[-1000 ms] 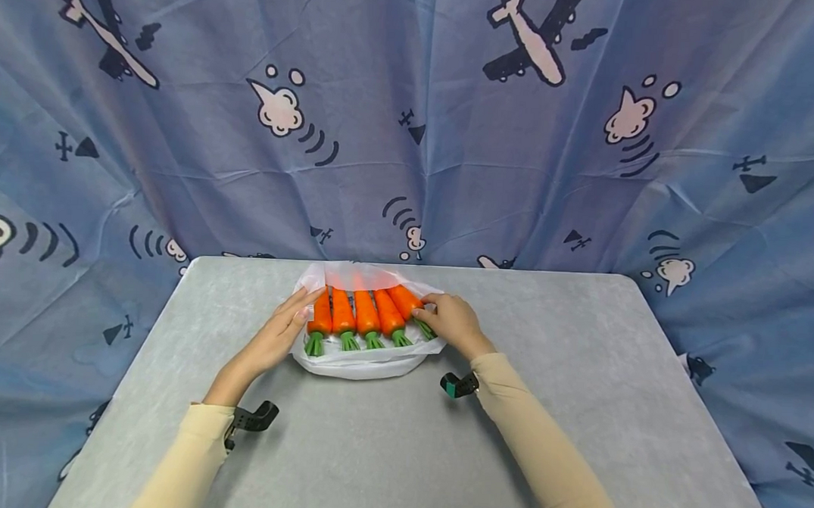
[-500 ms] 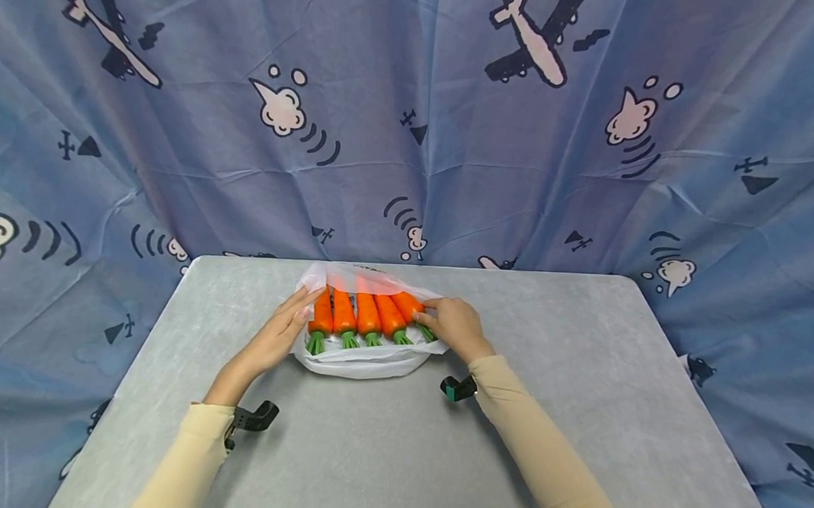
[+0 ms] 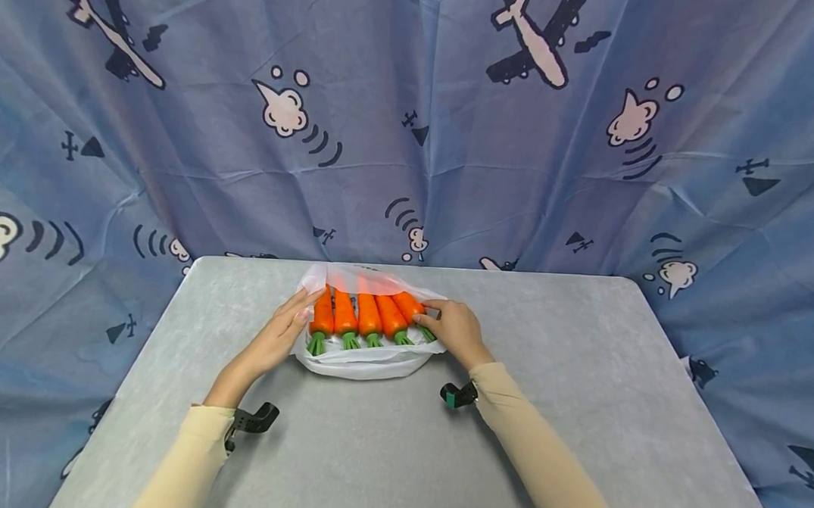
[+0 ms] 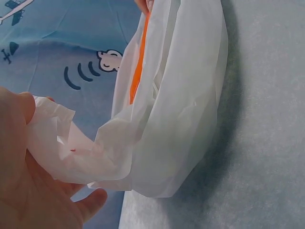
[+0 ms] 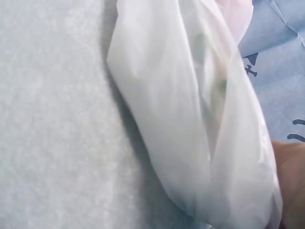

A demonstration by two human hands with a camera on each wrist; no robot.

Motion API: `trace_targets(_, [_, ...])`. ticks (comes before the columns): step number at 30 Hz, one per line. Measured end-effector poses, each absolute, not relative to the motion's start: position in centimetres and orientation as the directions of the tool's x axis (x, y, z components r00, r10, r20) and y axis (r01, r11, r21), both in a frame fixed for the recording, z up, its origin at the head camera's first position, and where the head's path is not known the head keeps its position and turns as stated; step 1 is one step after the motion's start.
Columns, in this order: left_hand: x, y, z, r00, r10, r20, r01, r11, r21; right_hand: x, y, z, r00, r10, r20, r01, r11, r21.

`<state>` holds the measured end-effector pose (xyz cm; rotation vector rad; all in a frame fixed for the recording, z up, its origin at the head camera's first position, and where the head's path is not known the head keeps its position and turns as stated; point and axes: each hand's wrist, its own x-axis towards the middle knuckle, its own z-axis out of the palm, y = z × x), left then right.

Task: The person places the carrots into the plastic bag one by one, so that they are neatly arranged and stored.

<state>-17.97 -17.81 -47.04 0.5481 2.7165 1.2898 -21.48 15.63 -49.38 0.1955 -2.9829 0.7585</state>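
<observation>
A white, partly see-through plastic bag (image 3: 361, 368) lies on its side on the table, its mouth spread wide. Inside it several orange carrots (image 3: 369, 313) with green tops sit side by side, their tips veiled by the bag's far layer. My left hand (image 3: 282, 332) holds the bag's left edge; the left wrist view shows plastic caught between thumb and fingers (image 4: 90, 205). At the right end my right hand (image 3: 460, 330) pinches the bag's edge, thumb and forefinger over the rightmost carrot (image 3: 408, 305). The right wrist view mostly shows the bag's side (image 5: 162, 95), hiding those fingers.
A light grey table (image 3: 385, 450) runs up to a blue curtain (image 3: 358, 130) printed with planes. The bag lies near the table's far edge. Black wrist cameras (image 3: 256, 418) are strapped beneath both beige sleeves (image 3: 535, 449).
The bag's far layer has settled slightly lower over the carrot tips, and its right end has shifted a little to the right with my right hand. My left hand has hardly moved.
</observation>
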Motion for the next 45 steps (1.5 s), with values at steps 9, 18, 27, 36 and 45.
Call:
trace_targets(9, [-18.0, -17.7, -47.0, -0.930, 0.358, 0.080, 0.283, 0.561, 0.778, -21.5, 15.3, -49.8, -0.990, -0.110, 0.093, -0.140, 0.882, -0.449])
trace_targets(18, [-17.9, -17.7, -47.1, -0.931, 0.356, 0.079, 0.283, 0.570, 0.772, -21.3, 14.8, -49.8, -0.988, -0.106, 0.115, -0.146, 0.883, -0.446])
trace_targets(27, [-17.8, -17.8, -47.1, -0.929, 0.360, 0.086, 0.292, 0.569, 0.769, -21.0, 14.2, -49.6, -0.986, -0.108, 0.127, -0.151, 0.901, -0.406])
trace_targets(36, [-17.6, -17.8, -46.9, -0.934, 0.351, 0.068, 0.272, 0.575, 0.771, -20.9, 13.9, -49.3, -0.980, -0.126, 0.155, -0.175, 0.916, -0.361])
trace_targets(45, [-17.7, -17.9, -46.8, -0.931, 0.355, 0.080, 0.292, 0.597, 0.748, -20.8, 14.5, -48.9, -0.979, -0.134, 0.152, -0.180, 0.919, -0.352])
